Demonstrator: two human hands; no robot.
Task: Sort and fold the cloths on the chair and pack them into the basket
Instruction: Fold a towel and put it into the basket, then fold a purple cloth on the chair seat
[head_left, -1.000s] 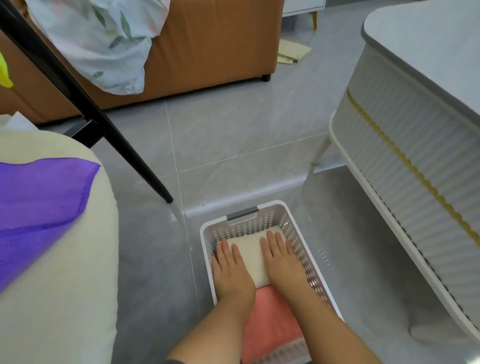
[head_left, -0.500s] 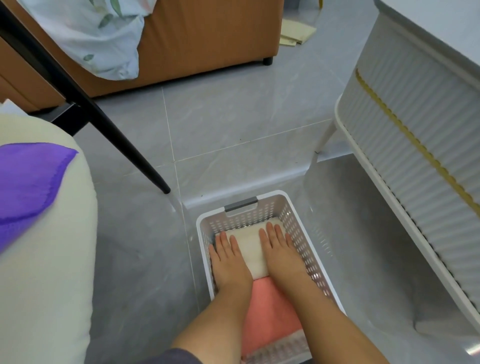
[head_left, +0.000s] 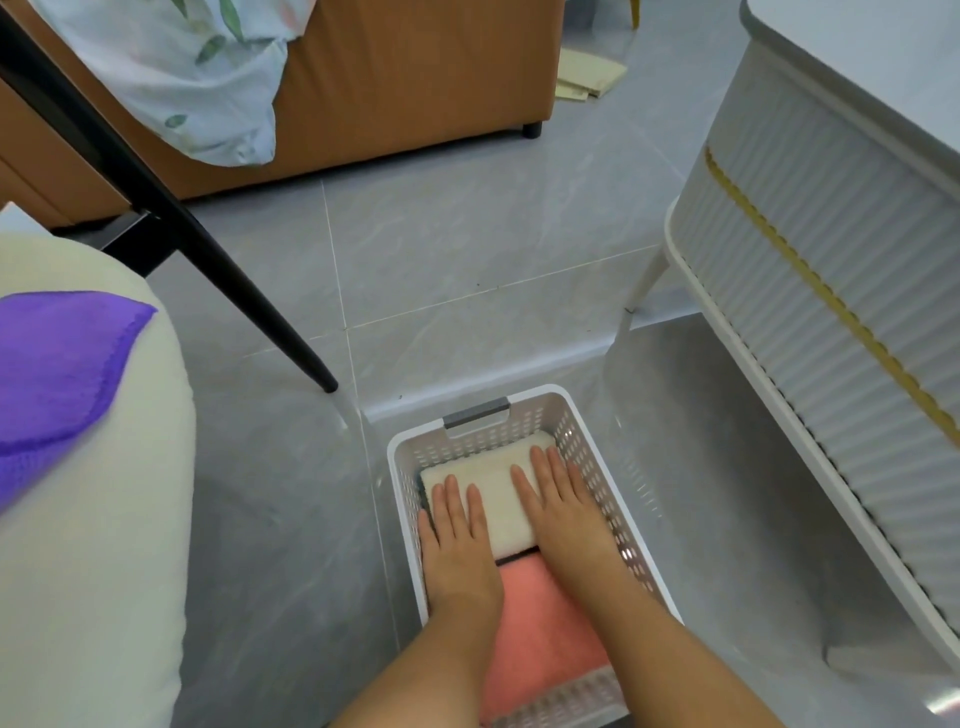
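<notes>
A white perforated basket with a grey handle stands on the floor in front of me. Inside it lie a folded cream cloth at the far end and a folded pink cloth at the near end. My left hand presses flat on the cream cloth's left side, fingers straight. My right hand lies flat on its right side, fingers straight too. A purple cloth is spread on the cream chair seat at the left.
A white ribbed table with gold trim stands close on the right. A black chair leg slants down to the floor just left of the basket. Behind are an orange sofa with a leaf-print cloth, and a yellow cloth on the floor.
Both hands stay flat on the cream cloth in the basket. My view has shifted a little; my left hand has slid slightly back toward me on the cloth.
</notes>
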